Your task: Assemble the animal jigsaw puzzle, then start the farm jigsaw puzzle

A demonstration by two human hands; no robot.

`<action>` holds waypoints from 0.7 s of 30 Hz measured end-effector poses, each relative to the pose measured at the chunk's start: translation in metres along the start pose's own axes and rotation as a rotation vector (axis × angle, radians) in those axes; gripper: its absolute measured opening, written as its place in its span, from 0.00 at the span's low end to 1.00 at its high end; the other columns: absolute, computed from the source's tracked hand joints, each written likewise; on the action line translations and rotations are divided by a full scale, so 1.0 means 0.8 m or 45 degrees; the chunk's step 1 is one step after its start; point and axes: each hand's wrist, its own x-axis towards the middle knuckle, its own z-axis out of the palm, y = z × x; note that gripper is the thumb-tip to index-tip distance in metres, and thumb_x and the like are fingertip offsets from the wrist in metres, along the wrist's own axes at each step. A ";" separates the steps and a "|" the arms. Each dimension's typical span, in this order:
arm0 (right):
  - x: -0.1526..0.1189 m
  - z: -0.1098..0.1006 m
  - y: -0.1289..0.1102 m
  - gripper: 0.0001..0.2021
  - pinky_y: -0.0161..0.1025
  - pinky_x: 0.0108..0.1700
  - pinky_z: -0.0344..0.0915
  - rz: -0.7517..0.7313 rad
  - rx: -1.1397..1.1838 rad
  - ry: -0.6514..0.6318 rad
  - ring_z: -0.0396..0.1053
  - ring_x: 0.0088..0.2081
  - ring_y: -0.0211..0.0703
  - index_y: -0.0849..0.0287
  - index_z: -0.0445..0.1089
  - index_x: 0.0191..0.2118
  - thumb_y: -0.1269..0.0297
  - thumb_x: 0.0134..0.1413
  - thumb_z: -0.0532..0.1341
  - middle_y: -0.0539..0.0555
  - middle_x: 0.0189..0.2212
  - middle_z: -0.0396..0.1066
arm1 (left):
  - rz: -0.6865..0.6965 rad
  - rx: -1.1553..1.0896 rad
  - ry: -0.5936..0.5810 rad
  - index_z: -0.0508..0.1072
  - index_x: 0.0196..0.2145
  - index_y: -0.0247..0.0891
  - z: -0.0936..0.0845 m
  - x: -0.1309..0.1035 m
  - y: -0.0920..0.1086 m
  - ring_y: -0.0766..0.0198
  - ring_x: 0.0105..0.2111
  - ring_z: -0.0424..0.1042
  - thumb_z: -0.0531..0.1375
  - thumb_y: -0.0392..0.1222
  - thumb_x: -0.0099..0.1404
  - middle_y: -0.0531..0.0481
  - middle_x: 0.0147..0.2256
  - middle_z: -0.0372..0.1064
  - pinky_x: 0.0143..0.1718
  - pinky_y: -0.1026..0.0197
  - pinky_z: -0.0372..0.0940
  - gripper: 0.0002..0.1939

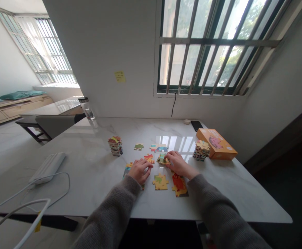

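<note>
My right hand (179,164) pinches a green and yellow puzzle piece (162,159) near the middle of the table. My left hand (140,170) is loosely curved, its fingers a little apart and nothing visible in them. It partly covers some blue and orange pieces (127,168) beneath and beside it. Between the hands lies a red and yellow puzzle piece (149,158). Closer to me are a yellow piece with a green shape (160,182) and joined red pieces (179,185), partly under my right wrist. Farther off lie a green piece (139,147) and a joined light-blue strip (159,148).
Stacks of puzzle pieces stand at left (115,146) and right (201,150). Beside the right stack lies an orange box (216,144), with a black phone (197,126) behind. A bottle (87,108) stands at the far left edge. A white power strip (47,167) with cables lies at left.
</note>
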 end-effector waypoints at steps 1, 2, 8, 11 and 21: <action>0.000 0.001 0.001 0.14 0.50 0.55 0.64 0.014 0.007 -0.004 0.64 0.52 0.51 0.53 0.68 0.47 0.67 0.55 0.66 0.56 0.47 0.67 | 0.006 -0.005 0.001 0.75 0.37 0.40 0.001 -0.001 0.001 0.57 0.40 0.71 0.55 0.35 0.67 0.48 0.37 0.75 0.45 0.54 0.62 0.08; 0.001 0.000 0.001 0.16 0.50 0.55 0.64 0.030 0.020 -0.001 0.64 0.52 0.51 0.53 0.68 0.48 0.68 0.54 0.67 0.56 0.47 0.67 | 0.009 -0.016 0.004 0.75 0.37 0.41 0.002 -0.001 0.003 0.58 0.40 0.71 0.55 0.35 0.67 0.48 0.37 0.75 0.45 0.54 0.62 0.08; -0.004 -0.011 -0.017 0.24 0.53 0.57 0.64 0.004 0.200 0.133 0.63 0.53 0.52 0.51 0.63 0.54 0.70 0.51 0.67 0.56 0.49 0.64 | -0.090 -0.285 0.085 0.74 0.43 0.43 0.003 -0.002 0.013 0.61 0.40 0.72 0.55 0.37 0.66 0.51 0.37 0.75 0.47 0.56 0.63 0.10; -0.010 -0.011 -0.038 0.26 0.53 0.59 0.64 -0.125 0.326 0.187 0.61 0.56 0.52 0.50 0.61 0.55 0.72 0.51 0.66 0.56 0.51 0.62 | -0.246 -0.493 0.153 0.69 0.53 0.43 0.004 -0.002 0.011 0.62 0.38 0.73 0.56 0.40 0.66 0.52 0.38 0.74 0.43 0.58 0.65 0.17; -0.026 0.004 -0.081 0.28 0.55 0.60 0.64 -0.313 0.392 0.181 0.61 0.58 0.53 0.49 0.61 0.59 0.73 0.54 0.63 0.58 0.54 0.61 | -0.432 -1.080 0.090 0.71 0.45 0.35 0.008 0.002 0.001 0.65 0.27 0.69 0.62 0.55 0.63 0.55 0.26 0.66 0.32 0.62 0.67 0.21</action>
